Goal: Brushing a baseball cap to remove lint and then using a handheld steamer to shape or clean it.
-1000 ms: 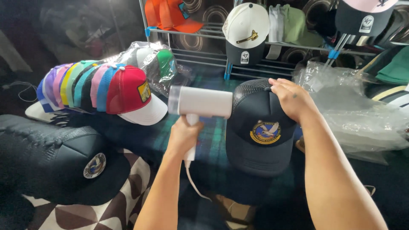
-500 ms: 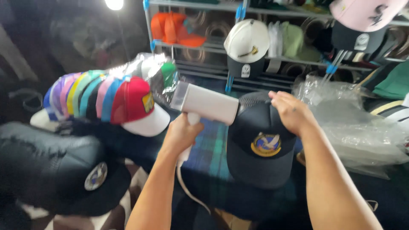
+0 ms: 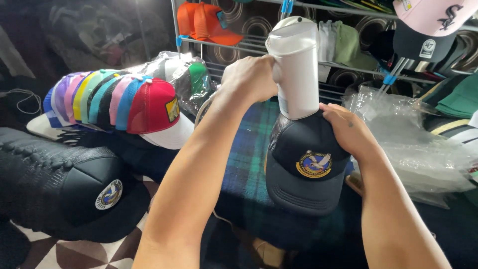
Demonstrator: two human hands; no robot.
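One cap is in work: a black one with a round gold-and-blue badge on its front, standing upright over the plaid-covered worktop, brim toward me. My right hand rests on its crown, fingers spread and curled over the top, steadying it. My left hand has a closed grip on the handle of the white steamer, whose body stands on end with its lower end touching the cap's crown, just beside my right fingers. No steam shows, so I cannot tell whether the unit is running. I judge the treatment of this cap to be mid-course: the tool is on the crown, while the front panel and brim show no contact. A row of coloured caps stands to the left, and a black cap lies nearer me. Whether those are finished or waiting, I cannot tell.
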